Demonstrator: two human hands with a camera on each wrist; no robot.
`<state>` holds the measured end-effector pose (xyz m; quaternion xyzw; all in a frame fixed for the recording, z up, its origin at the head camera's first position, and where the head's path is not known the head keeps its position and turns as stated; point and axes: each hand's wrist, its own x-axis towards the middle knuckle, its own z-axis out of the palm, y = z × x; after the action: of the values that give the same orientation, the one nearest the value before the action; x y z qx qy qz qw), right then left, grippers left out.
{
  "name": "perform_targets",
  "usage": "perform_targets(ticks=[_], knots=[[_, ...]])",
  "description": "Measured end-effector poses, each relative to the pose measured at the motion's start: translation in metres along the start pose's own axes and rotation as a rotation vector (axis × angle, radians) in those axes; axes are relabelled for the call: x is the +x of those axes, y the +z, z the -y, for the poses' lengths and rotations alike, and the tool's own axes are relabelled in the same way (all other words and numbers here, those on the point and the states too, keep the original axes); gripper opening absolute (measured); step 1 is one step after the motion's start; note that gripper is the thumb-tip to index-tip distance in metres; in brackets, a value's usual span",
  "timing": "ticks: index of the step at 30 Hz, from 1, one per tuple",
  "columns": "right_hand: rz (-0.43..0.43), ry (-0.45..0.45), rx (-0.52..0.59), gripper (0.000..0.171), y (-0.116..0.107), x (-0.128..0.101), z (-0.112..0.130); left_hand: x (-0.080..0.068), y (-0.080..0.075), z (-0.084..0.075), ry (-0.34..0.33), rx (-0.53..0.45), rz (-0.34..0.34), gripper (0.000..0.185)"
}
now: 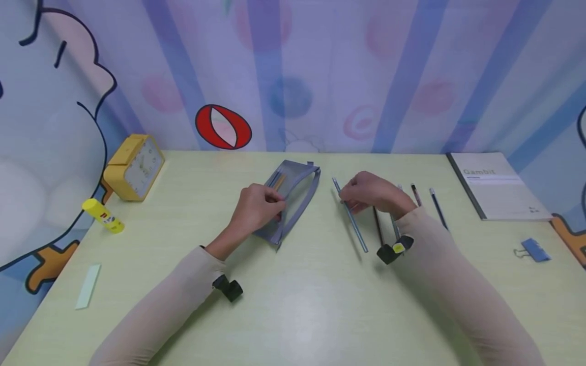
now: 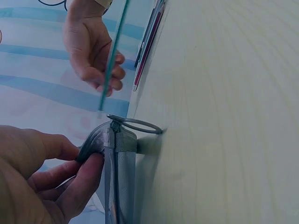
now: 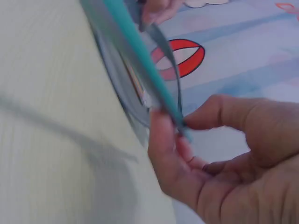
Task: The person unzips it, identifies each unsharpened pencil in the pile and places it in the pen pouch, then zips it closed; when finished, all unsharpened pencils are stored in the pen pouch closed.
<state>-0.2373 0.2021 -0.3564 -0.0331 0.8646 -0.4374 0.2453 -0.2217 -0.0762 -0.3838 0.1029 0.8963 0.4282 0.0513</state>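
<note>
A grey mesh pencil case (image 1: 297, 193) lies open on the pale green table (image 1: 293, 305), with pencils inside it. My left hand (image 1: 276, 206) pinches the case's near edge (image 2: 117, 158), thumb and fingers (image 2: 77, 179) curled on the fabric. To the right of the case, my right hand (image 1: 350, 199) pinches a long teal pencil (image 1: 352, 221) near its upper end. In the left wrist view the teal pencil (image 2: 111, 60) hangs off the table in that right hand (image 2: 91, 46). The right wrist view shows the teal pencil (image 3: 145, 65) between fingertips (image 3: 161, 126), pointing towards the case (image 3: 124, 88).
Three more pens (image 1: 437, 207) lie right of my right hand. A grey notebook (image 1: 496, 185) and a blue binder clip (image 1: 533, 250) sit at the far right. A yellow clock (image 1: 134, 166), a yellow glue stick (image 1: 103, 215) and a pale strip (image 1: 88, 285) are on the left.
</note>
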Motion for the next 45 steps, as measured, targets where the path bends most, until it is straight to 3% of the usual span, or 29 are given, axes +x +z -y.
perform_targets(ticks=[3,8,12,21,30,38,45], knots=[[0.123,-0.015,0.240,0.036,0.000,0.003,0.001,0.000,-0.001,0.000,0.010,-0.002,-0.002,0.016],[0.302,-0.030,0.514,0.042,0.011,0.012,-0.001,0.000,-0.001,0.001,0.017,-0.013,-0.002,0.016],[0.352,-0.023,0.592,0.043,0.026,0.020,-0.004,0.000,-0.001,0.001,0.011,-0.008,-0.006,0.015],[0.358,0.054,0.762,0.033,0.047,0.045,0.000,-0.001,-0.003,0.001,-0.009,-0.006,-0.011,0.016],[0.301,0.082,0.780,0.036,0.052,0.065,0.012,-0.001,-0.001,-0.001,-0.004,-0.012,0.001,0.014],[0.206,0.120,0.822,0.019,0.056,0.072,0.024,-0.001,-0.002,-0.001,0.010,0.009,0.009,0.013],[0.153,0.147,0.777,0.039,0.064,0.077,0.034,-0.002,-0.003,-0.003,0.008,0.000,0.019,0.013]])
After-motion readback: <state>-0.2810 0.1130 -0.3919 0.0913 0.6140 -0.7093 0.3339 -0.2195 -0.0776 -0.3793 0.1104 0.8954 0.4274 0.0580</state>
